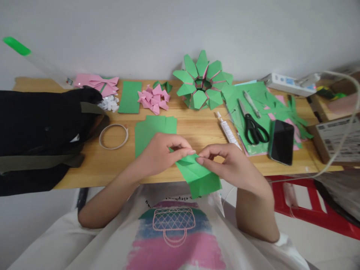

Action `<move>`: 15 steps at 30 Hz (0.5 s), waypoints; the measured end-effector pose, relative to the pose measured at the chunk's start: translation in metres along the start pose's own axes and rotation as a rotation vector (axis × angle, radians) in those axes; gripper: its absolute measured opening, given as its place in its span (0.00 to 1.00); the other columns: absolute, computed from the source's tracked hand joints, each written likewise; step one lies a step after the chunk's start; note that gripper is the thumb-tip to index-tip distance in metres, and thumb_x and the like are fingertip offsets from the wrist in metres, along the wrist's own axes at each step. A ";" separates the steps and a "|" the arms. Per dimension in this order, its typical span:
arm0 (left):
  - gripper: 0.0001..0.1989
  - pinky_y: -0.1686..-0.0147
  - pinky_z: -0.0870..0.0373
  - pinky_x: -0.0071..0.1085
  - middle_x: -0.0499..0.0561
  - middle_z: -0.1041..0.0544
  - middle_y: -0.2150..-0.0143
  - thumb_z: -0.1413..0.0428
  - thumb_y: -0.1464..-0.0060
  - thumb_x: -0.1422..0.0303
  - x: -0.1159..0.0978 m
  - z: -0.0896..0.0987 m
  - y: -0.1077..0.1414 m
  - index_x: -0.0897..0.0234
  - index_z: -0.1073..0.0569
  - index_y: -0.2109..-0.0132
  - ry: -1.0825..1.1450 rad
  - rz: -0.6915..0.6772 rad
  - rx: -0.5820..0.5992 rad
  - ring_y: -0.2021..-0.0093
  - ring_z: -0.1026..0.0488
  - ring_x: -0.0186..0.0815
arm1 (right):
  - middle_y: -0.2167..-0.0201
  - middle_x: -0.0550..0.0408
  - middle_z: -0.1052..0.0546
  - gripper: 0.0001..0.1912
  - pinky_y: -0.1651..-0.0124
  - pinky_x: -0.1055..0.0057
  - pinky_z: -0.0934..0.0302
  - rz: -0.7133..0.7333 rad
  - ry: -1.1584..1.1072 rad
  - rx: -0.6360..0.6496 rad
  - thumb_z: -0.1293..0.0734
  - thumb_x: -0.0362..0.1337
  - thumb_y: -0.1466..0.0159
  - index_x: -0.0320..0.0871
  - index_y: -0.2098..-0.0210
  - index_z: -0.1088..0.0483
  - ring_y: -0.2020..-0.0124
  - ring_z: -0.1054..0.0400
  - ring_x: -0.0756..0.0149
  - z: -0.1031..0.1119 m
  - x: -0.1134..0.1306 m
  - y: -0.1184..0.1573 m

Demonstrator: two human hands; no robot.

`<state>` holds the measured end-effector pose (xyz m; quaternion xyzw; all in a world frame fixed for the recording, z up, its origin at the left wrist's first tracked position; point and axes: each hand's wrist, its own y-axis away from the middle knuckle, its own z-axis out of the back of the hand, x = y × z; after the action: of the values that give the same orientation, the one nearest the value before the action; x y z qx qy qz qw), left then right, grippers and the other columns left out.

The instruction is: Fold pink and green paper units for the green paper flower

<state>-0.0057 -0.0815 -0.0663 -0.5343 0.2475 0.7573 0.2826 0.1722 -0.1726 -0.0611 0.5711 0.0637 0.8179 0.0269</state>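
Observation:
Both hands pinch the upper edge of a folded sheet of green paper (199, 176) at the table's front edge. My left hand (168, 152) grips its left corner between thumb and fingertips. A short way to the right, my right hand (225, 161) is closed on the same edge. Creases run across the sheet, and its lower part hangs over my shirt. Behind my left wrist lie flat green sheets (153, 129), partly covered by that hand. A white glue tube (227, 127) rests just beyond my right hand.
A green paper flower form (202, 84) stands at the back, beside folded pink pieces (154, 99). To the right lie black-handled scissors (253, 127), a phone (281, 142) and a power strip (291, 84). A tape roll (114, 136) and black bag (42, 135) are left.

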 end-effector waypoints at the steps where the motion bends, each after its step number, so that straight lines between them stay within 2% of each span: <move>1: 0.08 0.74 0.36 0.23 0.45 0.23 0.76 0.40 0.49 0.67 0.001 0.001 -0.003 0.64 0.23 0.74 0.017 0.002 0.017 0.74 0.30 0.29 | 0.80 0.59 0.25 0.08 0.76 0.75 0.40 -0.025 -0.067 -0.014 0.30 0.39 0.41 0.42 0.75 0.25 0.78 0.35 0.72 -0.001 -0.003 -0.004; 5: 0.08 0.75 0.35 0.24 0.46 0.21 0.73 0.40 0.50 0.65 0.013 0.001 -0.009 0.65 0.23 0.66 0.214 0.106 0.042 0.75 0.28 0.30 | 0.79 0.58 0.22 0.11 0.73 0.73 0.36 -0.110 -0.381 -0.169 0.26 0.44 0.46 0.43 0.76 0.24 0.78 0.32 0.72 -0.005 -0.016 -0.013; 8: 0.08 0.75 0.34 0.24 0.46 0.22 0.75 0.38 0.52 0.64 0.021 -0.001 -0.013 0.65 0.24 0.69 0.250 0.154 -0.058 0.75 0.28 0.30 | 0.83 0.58 0.24 0.12 0.75 0.74 0.38 -0.165 -0.424 -0.094 0.24 0.44 0.51 0.42 0.80 0.25 0.80 0.34 0.73 -0.007 -0.020 -0.016; 11: 0.10 0.71 0.30 0.25 0.48 0.19 0.71 0.35 0.54 0.62 0.025 0.002 -0.020 0.64 0.22 0.66 0.298 0.152 -0.146 0.70 0.24 0.32 | 0.85 0.58 0.25 0.14 0.77 0.75 0.39 -0.181 -0.405 -0.027 0.23 0.43 0.53 0.42 0.84 0.27 0.82 0.35 0.72 -0.008 -0.020 -0.018; 13: 0.16 0.68 0.28 0.27 0.52 0.18 0.67 0.36 0.53 0.56 0.027 0.007 -0.023 0.64 0.21 0.64 0.428 0.176 -0.176 0.68 0.22 0.35 | 0.84 0.57 0.24 0.14 0.77 0.75 0.39 -0.176 -0.417 -0.098 0.24 0.44 0.50 0.42 0.83 0.27 0.82 0.35 0.72 -0.008 -0.021 -0.020; 15: 0.24 0.66 0.25 0.32 0.57 0.17 0.64 0.39 0.51 0.47 0.030 0.009 -0.024 0.66 0.21 0.62 0.595 0.200 -0.169 0.66 0.21 0.39 | 0.83 0.56 0.24 0.14 0.76 0.74 0.39 -0.158 -0.437 -0.224 0.26 0.45 0.48 0.42 0.81 0.27 0.81 0.35 0.72 -0.008 -0.024 -0.024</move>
<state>-0.0029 -0.0529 -0.0937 -0.7269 0.3065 0.6097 0.0767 0.1722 -0.1526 -0.0892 0.7209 0.0099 0.6726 0.1669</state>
